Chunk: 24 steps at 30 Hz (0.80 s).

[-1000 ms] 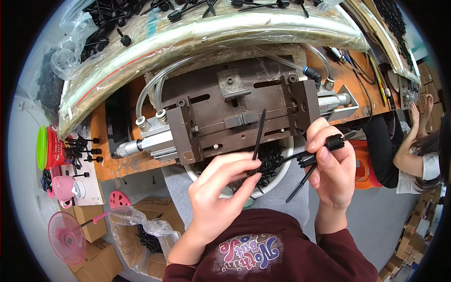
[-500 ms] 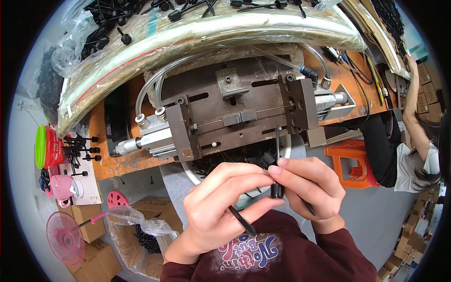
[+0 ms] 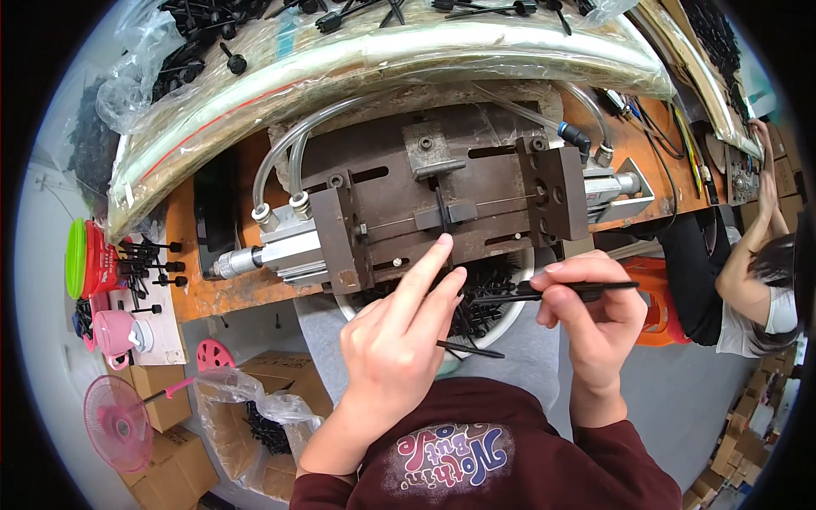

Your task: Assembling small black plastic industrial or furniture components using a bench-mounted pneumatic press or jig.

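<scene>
A thin black rod [image 3: 483,351] is held in the left grip [image 3: 389,344], its forefinger set at a second black rod [image 3: 443,211] laid across the brown metal fixture [image 3: 391,194]. A long black rod [image 3: 599,286] is pinched in the right grip [image 3: 595,319]. Square alignment is judged advisable.

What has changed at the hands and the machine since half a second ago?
The left hand moved forward to the machine; a black rod now lies across its middle block. The right hand moved rightward, apart, holding black parts. The machine stayed put.
</scene>
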### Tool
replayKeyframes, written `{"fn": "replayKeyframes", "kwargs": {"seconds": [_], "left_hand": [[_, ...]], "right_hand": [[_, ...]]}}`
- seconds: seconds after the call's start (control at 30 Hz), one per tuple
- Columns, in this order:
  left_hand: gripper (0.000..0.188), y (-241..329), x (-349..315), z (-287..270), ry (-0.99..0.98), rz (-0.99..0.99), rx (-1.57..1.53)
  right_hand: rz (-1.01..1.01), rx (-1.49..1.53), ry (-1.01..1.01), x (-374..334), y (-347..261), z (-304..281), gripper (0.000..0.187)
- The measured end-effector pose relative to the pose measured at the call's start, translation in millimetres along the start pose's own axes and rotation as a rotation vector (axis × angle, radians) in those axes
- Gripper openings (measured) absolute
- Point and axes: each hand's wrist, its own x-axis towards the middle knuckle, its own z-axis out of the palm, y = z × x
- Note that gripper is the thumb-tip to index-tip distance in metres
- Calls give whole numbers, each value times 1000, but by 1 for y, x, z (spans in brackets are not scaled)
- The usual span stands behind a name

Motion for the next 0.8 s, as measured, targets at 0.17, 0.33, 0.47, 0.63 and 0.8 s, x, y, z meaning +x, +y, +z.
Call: {"fn": "replayKeyframes", "kwargs": {"seconds": [0.17, 0.33, 0.47, 0.63, 0.8], "left_hand": [[22, 0, 5, 5, -49, 87, 181], [24, 9, 16, 0, -112, 61, 249], [24, 9, 17, -3, -137, 47, 242], [23, 6, 15, -4, -136, 34, 260], [27, 11, 18, -9, -100, -12, -132]], "right_hand": [[70, 118, 36, 1, 4, -7, 13], [105, 183, 30, 2, 4, -9, 13], [118, 268, 4, 3, 8, -10, 13], [179, 418, -42, 6, 8, -10, 14], [259, 472, -48, 4, 4, -17, 15]]}}
